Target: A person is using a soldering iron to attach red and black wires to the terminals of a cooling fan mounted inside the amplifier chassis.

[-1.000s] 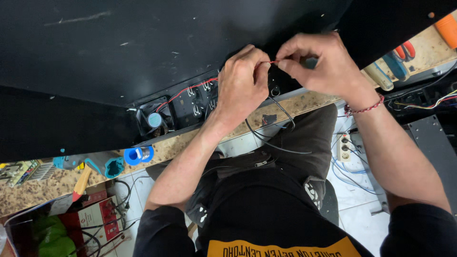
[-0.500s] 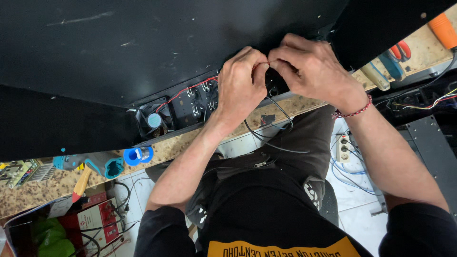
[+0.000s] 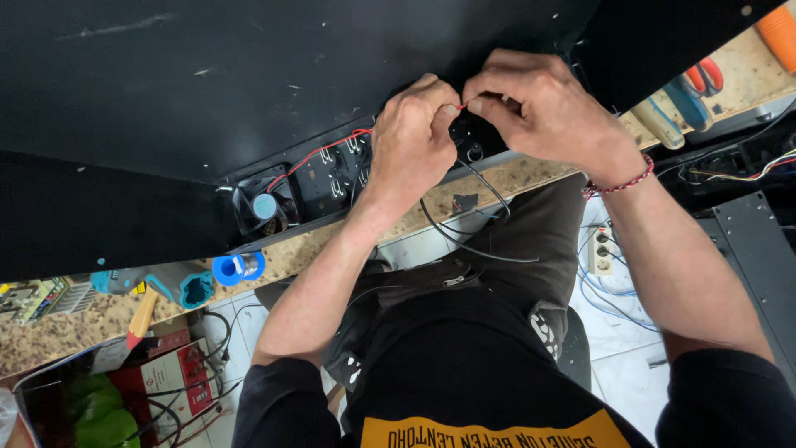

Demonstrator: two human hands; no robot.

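Red wire (image 3: 319, 156) runs from the back panel of the black box (image 3: 249, 91) up toward my two hands, and both meet over its thin end. My left hand (image 3: 410, 137) is curled nearly closed, thumb and forefinger pinched on the wire tip just at the lower edge of the box. My right hand (image 3: 543, 112) is bunched the same way, its fingertips (image 3: 474, 106) pressed against those of the left, gripping the same red end; the spot where the wire is held is mostly hidden by knuckles, so I cannot tell how much of it sticks out.

Below the hands, black cables (image 3: 473, 224) loop down over the speckled bench edge (image 3: 514, 178) into the gap above my lap. The box takes up nearly all the bench, leaving only a narrow strip along its near edge. A small fan (image 3: 264, 207) sits in the panel to the left, well apart from the hands. Further left on the strip lie a blue tape roll (image 3: 238, 267) and a wooden-handled tool (image 3: 141, 317). To the right, pliers (image 3: 705, 76) with red and blue grips lie near my right wrist.
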